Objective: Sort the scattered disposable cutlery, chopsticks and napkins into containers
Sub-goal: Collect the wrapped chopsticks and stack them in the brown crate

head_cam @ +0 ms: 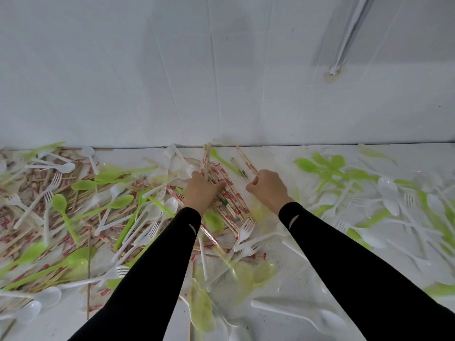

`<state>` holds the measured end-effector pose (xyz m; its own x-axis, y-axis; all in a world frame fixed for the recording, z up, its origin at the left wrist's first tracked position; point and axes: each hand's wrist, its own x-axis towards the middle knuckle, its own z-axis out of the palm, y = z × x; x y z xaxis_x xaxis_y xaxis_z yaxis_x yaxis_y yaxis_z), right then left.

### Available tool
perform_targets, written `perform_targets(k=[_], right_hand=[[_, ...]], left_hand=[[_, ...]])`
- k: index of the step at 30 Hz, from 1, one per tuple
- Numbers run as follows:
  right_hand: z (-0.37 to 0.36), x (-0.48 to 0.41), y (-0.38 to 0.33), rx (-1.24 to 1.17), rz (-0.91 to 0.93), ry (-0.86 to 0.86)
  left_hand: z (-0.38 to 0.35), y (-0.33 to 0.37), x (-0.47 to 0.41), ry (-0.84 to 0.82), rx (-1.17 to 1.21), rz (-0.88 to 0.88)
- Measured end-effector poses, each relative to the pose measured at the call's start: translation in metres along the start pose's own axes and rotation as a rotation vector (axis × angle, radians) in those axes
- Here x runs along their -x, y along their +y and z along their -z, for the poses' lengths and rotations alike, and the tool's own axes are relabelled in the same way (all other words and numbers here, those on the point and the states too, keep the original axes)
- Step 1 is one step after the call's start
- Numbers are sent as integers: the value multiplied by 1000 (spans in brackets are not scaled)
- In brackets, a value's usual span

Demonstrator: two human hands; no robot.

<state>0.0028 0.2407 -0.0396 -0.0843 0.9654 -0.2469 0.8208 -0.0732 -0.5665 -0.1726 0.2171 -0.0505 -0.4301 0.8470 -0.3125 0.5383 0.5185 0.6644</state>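
Wrapped chopsticks (pixel 227 193) with red print lie in a heap at the middle of the white surface, mixed with white forks (pixel 243 232), white spoons (pixel 152 212) and green spoons (pixel 98 183). My left hand (pixel 200 191) grips a bundle of wrapped chopsticks that stick up toward the wall. My right hand (pixel 267 187) pinches one wrapped chopstick pair (pixel 246 161) that slants up and left. Both arms wear black sleeves.
A white wall (pixel 221 70) rises right behind the surface's far edge. More green and white cutlery (pixel 384 190) spreads over the right side, and a dense chopstick pile (pixel 37 193) covers the left. A white spoon (pixel 295 313) lies near the front.
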Motion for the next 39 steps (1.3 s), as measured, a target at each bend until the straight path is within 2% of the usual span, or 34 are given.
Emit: perform_targets(k=[10, 17, 25, 31, 35, 39], right_hand=[[-30, 8, -26, 71, 36, -76], [-31, 13, -24, 95, -11, -25], [-20, 19, -16, 304, -19, -49], [-20, 21, -12, 340, -3, -10], [-15, 23, -8, 326, -5, -43], [-3, 19, -2, 105, -82, -61]], left_hand=[[-6, 8, -1, -53, 94, 18], [-10, 7, 1, -53, -20, 1], [-13, 12, 10, -81, -107, -59], [-15, 21, 21, -115, -176, -64], [-20, 23, 28, -120, -237, -69], [-24, 25, 34, -124, -298, -82]])
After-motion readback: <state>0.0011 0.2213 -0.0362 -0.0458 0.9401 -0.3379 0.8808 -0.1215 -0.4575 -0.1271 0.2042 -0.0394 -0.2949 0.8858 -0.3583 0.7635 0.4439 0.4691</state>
